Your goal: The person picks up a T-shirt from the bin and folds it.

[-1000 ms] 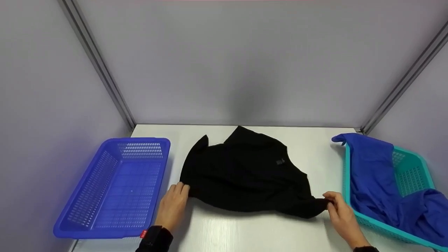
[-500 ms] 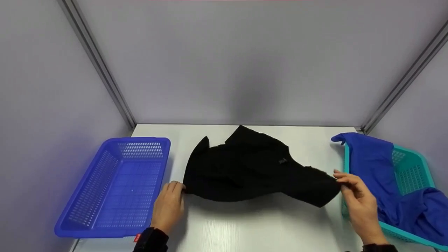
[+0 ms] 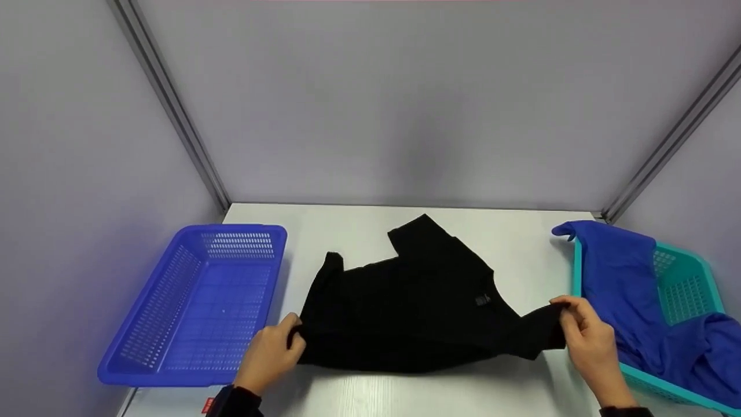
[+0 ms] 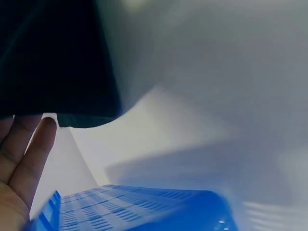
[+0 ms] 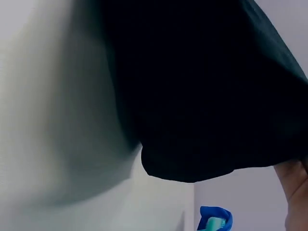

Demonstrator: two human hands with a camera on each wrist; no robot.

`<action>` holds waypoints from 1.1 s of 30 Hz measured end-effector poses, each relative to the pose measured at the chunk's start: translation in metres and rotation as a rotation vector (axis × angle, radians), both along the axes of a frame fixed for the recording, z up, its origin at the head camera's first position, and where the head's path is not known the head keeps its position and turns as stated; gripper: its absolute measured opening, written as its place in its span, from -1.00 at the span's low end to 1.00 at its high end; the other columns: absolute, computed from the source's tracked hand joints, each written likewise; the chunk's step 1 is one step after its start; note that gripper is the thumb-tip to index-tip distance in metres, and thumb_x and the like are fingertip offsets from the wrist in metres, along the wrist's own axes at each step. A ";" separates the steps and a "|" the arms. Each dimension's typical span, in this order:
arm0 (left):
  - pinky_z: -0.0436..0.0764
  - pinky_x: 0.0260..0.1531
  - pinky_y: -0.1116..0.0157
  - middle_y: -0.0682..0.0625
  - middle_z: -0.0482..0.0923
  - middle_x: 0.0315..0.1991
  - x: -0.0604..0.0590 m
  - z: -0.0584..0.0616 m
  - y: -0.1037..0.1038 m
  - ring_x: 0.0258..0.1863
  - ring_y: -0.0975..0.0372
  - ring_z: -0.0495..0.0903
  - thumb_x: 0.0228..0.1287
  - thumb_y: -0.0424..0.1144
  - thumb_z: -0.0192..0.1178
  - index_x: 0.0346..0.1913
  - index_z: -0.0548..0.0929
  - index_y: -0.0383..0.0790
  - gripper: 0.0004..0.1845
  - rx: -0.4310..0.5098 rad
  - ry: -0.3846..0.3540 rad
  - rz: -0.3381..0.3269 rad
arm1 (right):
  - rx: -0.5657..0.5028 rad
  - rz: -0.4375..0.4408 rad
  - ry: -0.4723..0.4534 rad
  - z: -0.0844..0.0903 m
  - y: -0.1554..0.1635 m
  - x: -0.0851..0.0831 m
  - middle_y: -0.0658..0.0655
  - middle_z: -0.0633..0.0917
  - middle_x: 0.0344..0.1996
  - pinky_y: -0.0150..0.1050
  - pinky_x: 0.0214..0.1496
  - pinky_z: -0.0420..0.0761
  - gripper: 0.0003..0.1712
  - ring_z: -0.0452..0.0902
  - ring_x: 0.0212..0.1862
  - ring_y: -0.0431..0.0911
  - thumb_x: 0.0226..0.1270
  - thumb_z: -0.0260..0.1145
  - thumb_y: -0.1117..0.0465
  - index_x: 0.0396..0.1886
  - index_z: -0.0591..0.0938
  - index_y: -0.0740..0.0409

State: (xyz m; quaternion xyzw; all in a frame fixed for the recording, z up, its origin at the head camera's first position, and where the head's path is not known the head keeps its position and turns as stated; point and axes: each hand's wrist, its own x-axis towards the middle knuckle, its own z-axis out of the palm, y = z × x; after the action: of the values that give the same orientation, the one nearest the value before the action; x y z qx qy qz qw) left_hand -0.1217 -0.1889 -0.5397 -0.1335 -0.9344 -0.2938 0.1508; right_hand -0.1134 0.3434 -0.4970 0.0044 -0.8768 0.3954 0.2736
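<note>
A black short-sleeved T-shirt [image 3: 399, 307] lies across the white table with its neckline toward the right and a small pale print near the collar. My left hand [image 3: 271, 352] pinches its near left hem corner, and the cloth hangs over the fingers [image 4: 33, 159] in the left wrist view. At the near right, my right hand [image 3: 593, 341] pinches the end of a sleeve [image 3: 541, 333], which is lifted off the table. The sleeve cloth fills much of the right wrist view and hides most of that hand.
A blue plastic basket [image 3: 107, 370] stands at the left, beside my left hand. On the right is a teal basket [image 3: 692, 260] with a blue garment [image 3: 619, 278] in it, draped over its far left edge. Grey panels [image 3: 405, 104] wall in the table [image 3: 370, 399].
The shirt has been drawn toward the near edge and somewhat right. The near sleeve is now spread out in my right hand, which rose, then came slightly nearer. My left hand moved slightly nearer and left.
</note>
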 end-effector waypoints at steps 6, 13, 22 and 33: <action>0.32 -0.63 0.32 0.13 0.33 -0.65 -0.003 0.001 0.006 -0.66 0.32 0.28 0.25 -0.41 0.24 -0.12 0.63 -0.21 -0.85 -0.030 -0.092 0.044 | 0.006 -0.028 -0.125 -0.004 0.001 -0.004 -0.07 0.37 -0.66 -0.35 -0.63 0.29 -0.76 0.21 -0.68 -0.27 0.62 0.13 0.36 0.07 0.68 0.12; 0.55 -0.54 0.05 -0.17 0.67 -0.44 -0.008 -0.001 0.016 -0.55 0.13 0.55 0.32 -0.34 0.20 -0.04 0.63 -0.35 -0.79 -0.091 -0.304 0.153 | 0.021 -0.032 -0.199 -0.004 -0.003 -0.017 -0.03 0.47 -0.64 -0.35 -0.50 0.35 -0.79 0.30 -0.60 -0.26 0.64 0.14 0.30 0.06 0.67 0.18; 0.67 -0.32 -0.22 -0.37 0.72 -0.22 0.007 -0.004 0.022 -0.29 -0.27 0.72 0.28 -0.31 0.26 -0.09 0.66 -0.47 -0.74 -0.224 -0.462 0.247 | 0.071 -0.073 -0.250 -0.008 -0.009 -0.047 0.13 0.59 -0.49 -0.30 -0.38 0.41 -0.82 0.43 -0.46 -0.14 0.62 0.13 0.34 0.01 0.61 0.32; 0.68 -0.17 -0.24 -0.37 0.73 -0.16 0.010 -0.010 0.025 -0.20 -0.28 0.72 0.32 -0.26 0.30 0.01 0.66 -0.47 -0.67 -0.279 -0.487 0.316 | -0.049 -0.040 -0.312 -0.007 -0.028 -0.076 0.06 0.62 -0.65 -0.28 -0.54 0.58 -0.75 0.56 -0.66 -0.12 0.59 0.14 0.33 0.10 0.61 0.36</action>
State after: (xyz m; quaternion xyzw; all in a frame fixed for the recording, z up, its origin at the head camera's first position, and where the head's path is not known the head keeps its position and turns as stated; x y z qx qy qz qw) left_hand -0.1115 -0.1637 -0.5493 0.0682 -0.9835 -0.1590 -0.0532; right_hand -0.1890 0.3155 -0.5043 -0.0810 -0.8987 0.4070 0.1418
